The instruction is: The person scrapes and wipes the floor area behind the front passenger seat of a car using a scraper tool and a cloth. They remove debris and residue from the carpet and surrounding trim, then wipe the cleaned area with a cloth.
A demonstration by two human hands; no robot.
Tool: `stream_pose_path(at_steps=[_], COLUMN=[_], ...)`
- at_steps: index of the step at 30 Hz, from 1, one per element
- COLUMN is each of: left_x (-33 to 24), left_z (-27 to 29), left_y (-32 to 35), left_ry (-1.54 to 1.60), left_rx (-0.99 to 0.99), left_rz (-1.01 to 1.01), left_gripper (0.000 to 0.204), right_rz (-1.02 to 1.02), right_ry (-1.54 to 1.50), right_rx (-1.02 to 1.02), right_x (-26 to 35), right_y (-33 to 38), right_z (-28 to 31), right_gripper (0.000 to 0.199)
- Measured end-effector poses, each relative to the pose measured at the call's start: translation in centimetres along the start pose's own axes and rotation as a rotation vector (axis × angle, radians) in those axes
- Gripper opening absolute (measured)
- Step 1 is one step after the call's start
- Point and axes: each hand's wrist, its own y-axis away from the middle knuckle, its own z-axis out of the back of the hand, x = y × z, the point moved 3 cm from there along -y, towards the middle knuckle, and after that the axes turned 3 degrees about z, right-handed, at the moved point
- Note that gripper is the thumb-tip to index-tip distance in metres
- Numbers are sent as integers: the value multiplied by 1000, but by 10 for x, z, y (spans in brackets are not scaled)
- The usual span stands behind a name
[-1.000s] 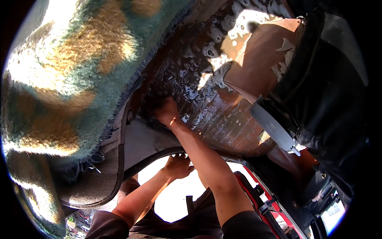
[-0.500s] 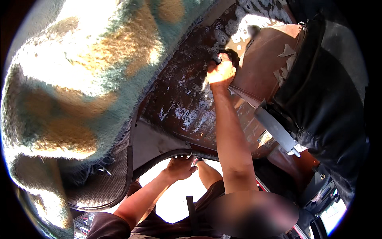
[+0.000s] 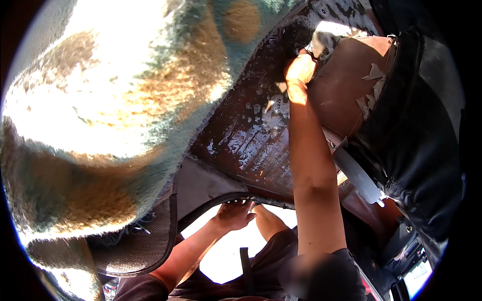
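Observation:
Far out over a wet, soapy brown vehicle floor (image 3: 256, 130), my right hand (image 3: 300, 69) is closed, pressed to the surface beside a raised brown panel (image 3: 346, 75). What it grips is mostly hidden beneath the fingers; I cannot make out its kind. My left hand (image 3: 234, 214) rests against the black-trimmed edge (image 3: 208, 206) of the opening below the floor. Its thumb sticks out to the side and its fingers are apart, their tips partly hidden at the trim. Nothing shows in that hand.
A fluffy green and tan blanket (image 3: 125, 150) covers the left side over a woven-textured seat (image 3: 135, 251). Black seat upholstery (image 3: 422, 125) stands at the right, with a grey lever (image 3: 359, 175) beside it. White foam (image 3: 336, 27) lies at the far end.
My right hand has slid farther away and slightly right along the floor. The whole view has shifted a little, and my left hand stays at the edge.

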Motion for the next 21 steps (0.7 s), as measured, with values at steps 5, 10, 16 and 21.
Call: stream_pose_path(at_steps=[5,10,16,21], left_x=[-2,-5,-12,-7], left_z=[4,4,4,7], left_y=[-1,-7,-14,-9], left_ry=[56,104,40,72], left_rx=[55,75,112,107], left_rz=[60,44,42,74], left_gripper=[69,68,70,70], right_rz=[230,52,78,180], right_ry=[-141,-216,-118,-374], right_rx=[-112,-46,-21,-77], right_x=[16,-19,-29,1], right_y=[64,-13,13,126], right_z=[19,2,3,90], right_gripper=[36,20,17,37])
